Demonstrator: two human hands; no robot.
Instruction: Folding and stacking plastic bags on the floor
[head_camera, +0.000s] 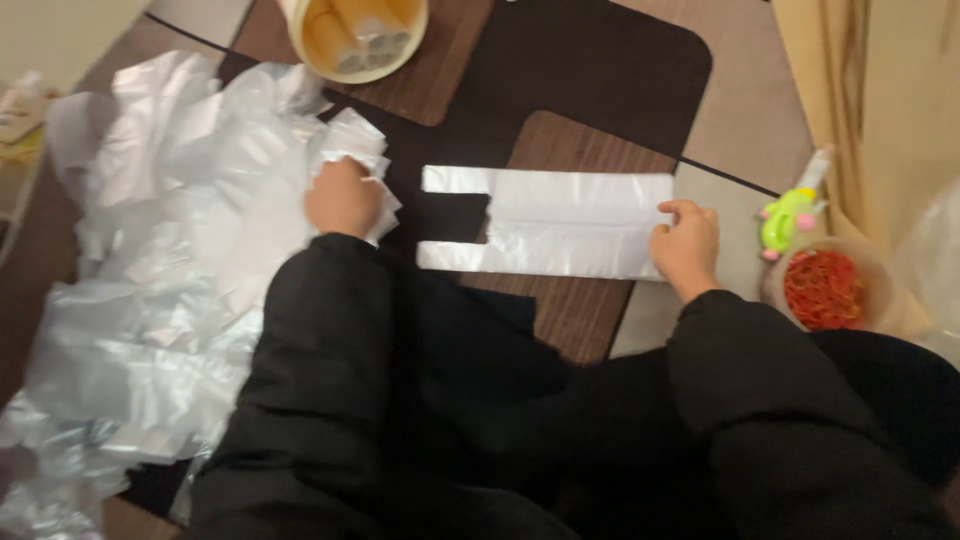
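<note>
While the left hand (342, 198) was closed around a crumpled fold of white plastic at the edge of a loose heap of plastic bags (170, 250), the right hand (686, 245) was laid on the right end of a flattened plastic bag (548, 222), fingers curled over its edge and pressing it down; whether the bag was pinched or only pressed could not be told. The flattened bag was spread lengthwise across a brown wooden board (575, 310), its two handle strips pointing left toward the heap. The board was set on a dark mat (600, 70), which was spread over the table. Both arms were covered by black sleeves (330, 380).

To the right of the right hand, a round bowl (870, 262) was seen, filled with red rubber bands (822, 290). Just above it, a small green and pink toy-like object (785, 220) was lying. At the top edge, a pale round tub (355, 35) was placed, with several cardboard tubes (345, 40) stood inside it. The heap of bags was spread over the whole left side, well apart from both containers.
</note>
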